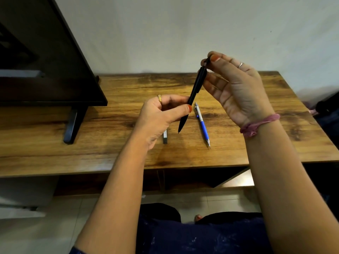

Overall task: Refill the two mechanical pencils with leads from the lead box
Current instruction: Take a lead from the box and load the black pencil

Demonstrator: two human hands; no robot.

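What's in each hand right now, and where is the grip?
Both hold the black pencil: left hand pinches its lower barrel, right hand pinches the cap end at the top.

From where I stand, nothing here carries writing I can read: no label, brand, number or sign anywhere.

lead box [165,137] left of pencil [202,124] on table [256,143], monitor [45,61] far left
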